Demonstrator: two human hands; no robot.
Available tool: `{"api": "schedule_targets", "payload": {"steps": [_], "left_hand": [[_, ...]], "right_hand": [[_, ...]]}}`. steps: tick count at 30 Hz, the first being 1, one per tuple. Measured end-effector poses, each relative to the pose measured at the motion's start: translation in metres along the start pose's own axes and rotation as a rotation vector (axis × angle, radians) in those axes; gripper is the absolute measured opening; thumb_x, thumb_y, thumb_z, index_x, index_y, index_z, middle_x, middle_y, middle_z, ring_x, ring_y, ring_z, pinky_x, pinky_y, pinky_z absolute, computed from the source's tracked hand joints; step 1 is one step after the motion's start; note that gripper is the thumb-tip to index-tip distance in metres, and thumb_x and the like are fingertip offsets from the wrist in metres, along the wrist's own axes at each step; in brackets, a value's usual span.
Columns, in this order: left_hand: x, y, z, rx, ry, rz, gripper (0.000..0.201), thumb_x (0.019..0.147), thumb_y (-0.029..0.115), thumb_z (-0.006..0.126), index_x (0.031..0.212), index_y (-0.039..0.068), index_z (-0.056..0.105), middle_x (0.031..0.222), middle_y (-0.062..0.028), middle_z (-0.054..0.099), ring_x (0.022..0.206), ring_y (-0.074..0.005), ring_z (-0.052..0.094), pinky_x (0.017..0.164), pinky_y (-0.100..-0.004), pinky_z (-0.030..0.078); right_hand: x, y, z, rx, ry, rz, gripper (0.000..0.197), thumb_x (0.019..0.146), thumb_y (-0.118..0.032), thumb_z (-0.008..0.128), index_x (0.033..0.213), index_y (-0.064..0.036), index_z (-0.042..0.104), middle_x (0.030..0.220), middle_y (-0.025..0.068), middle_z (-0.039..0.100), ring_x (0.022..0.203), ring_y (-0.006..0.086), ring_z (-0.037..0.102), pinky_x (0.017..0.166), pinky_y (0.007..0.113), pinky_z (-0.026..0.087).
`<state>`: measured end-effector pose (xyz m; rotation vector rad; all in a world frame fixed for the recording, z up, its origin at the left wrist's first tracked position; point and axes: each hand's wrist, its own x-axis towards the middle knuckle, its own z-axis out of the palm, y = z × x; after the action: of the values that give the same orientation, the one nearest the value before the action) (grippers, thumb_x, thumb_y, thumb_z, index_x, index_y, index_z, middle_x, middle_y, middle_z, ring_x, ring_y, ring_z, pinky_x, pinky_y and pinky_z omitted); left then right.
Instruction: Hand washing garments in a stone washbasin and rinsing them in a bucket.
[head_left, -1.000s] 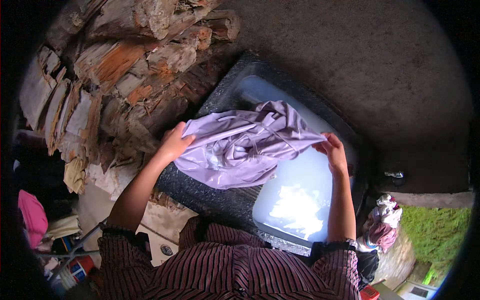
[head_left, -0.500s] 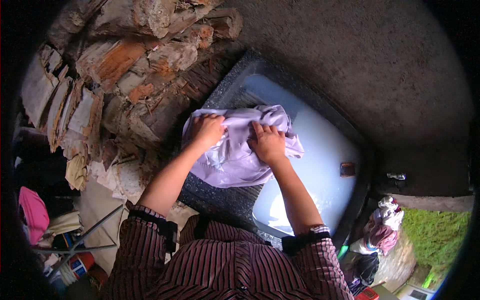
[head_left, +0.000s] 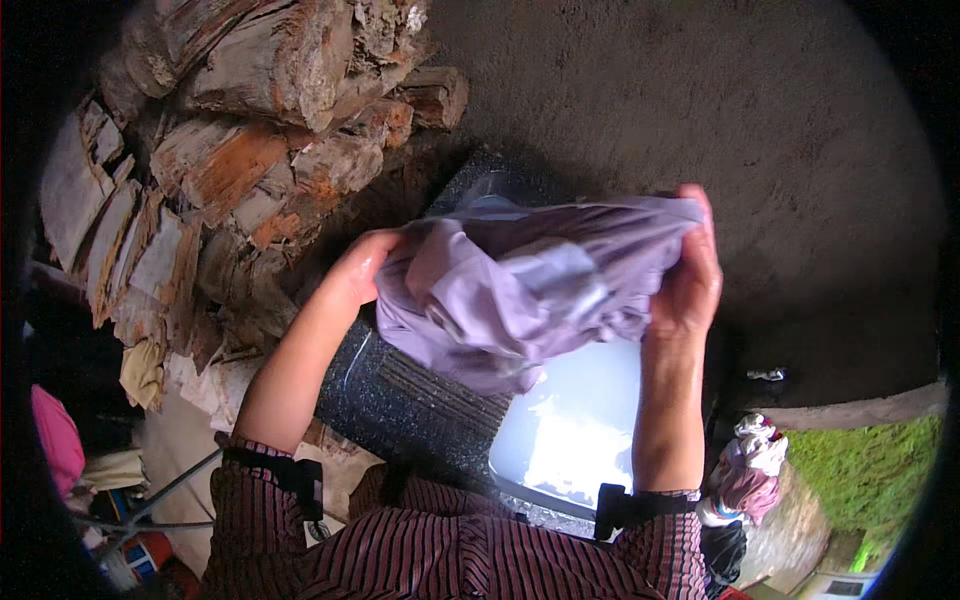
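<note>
A wet lavender garment (head_left: 480,300) hangs bunched and stretched between my hands, raised above a black speckled stone wash sink (head_left: 365,400). Its left end is gripped by my left hand (head_left: 365,268), whose fingertips are partly behind the fabric. At the upper right corner my right hand (head_left: 690,280) pinches the edge, with the palm facing inward. Part of the cloth is smeared by motion. Below it show the sink's ribbed washboard (head_left: 440,388) and, to the right, a basin of cloudy whitish water (head_left: 565,425). The far part of the sink is largely hidden by the fabric.
Stacked split firewood (head_left: 240,150) stands close on the left. A rough dark wall (head_left: 680,100) rises beyond the sink. At the lower right lies a pile of clothes (head_left: 750,470); a pink cloth (head_left: 57,440) and a metal frame (head_left: 170,500) are at lower left.
Both hands have lifted the garment off the washboard and spread apart, the right one moving up and to the right. A small brown block on the sink's right side is now hidden.
</note>
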<state>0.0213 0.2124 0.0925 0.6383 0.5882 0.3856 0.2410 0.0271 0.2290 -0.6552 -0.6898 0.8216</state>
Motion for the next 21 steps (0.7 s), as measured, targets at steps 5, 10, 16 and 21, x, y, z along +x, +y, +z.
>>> {"api": "schedule_targets", "payload": {"steps": [5, 10, 16, 21], "left_hand": [[-0.01, -0.032, -0.02, 1.769, 0.367, 0.323, 0.015, 0.072, 0.013, 0.059, 0.085, 0.008, 0.055, 0.087, -0.012, 0.055, 0.085, -0.0321, 0.053, 0.071, -0.0409, 0.044], [-0.011, -0.071, -0.001, 1.361, 0.212, 0.72, 0.016, 0.074, 0.005, 0.056, 0.09, 0.004, 0.055, 0.087, -0.0105, 0.052, 0.079, -0.0244, 0.055, 0.069, -0.0325, 0.045], [-0.016, -0.104, 0.005, 1.462, 0.053, 0.472, 0.019, 0.076, 0.02, 0.059, 0.083, 0.003, 0.056, 0.083, -0.0104, 0.055, 0.074, -0.0244, 0.056, 0.066, -0.0326, 0.044], [-0.028, -0.132, 0.005, 1.648, 0.056, 0.383, 0.05, 0.069, 0.037, 0.066, 0.101, 0.004, 0.047, 0.099, -0.0188, 0.048, 0.092, -0.0316, 0.048, 0.078, -0.0384, 0.039]], "right_hand": [[-0.017, 0.022, -0.039, 0.407, 0.042, 0.068, 0.029, 0.084, -0.02, 0.045, 0.11, -0.0098, 0.05, 0.097, 0.0102, 0.058, 0.087, 0.0245, 0.057, 0.081, 0.041, 0.047], [-0.08, 0.122, -0.096, -0.098, 0.355, 0.405, 0.031, 0.085, -0.018, 0.044, 0.11, -0.0013, 0.048, 0.105, 0.0077, 0.053, 0.098, 0.0178, 0.05, 0.089, 0.029, 0.036], [-0.112, 0.11, -0.102, -0.385, 0.408, 0.533, 0.033, 0.083, -0.011, 0.042, 0.114, -0.0015, 0.046, 0.102, 0.0065, 0.053, 0.093, 0.0144, 0.048, 0.087, 0.026, 0.034], [-0.138, 0.106, -0.115, -0.797, 0.514, 0.291, 0.026, 0.081, -0.007, 0.047, 0.106, -0.0004, 0.047, 0.09, 0.0056, 0.051, 0.083, 0.0138, 0.046, 0.077, 0.028, 0.037]]}}
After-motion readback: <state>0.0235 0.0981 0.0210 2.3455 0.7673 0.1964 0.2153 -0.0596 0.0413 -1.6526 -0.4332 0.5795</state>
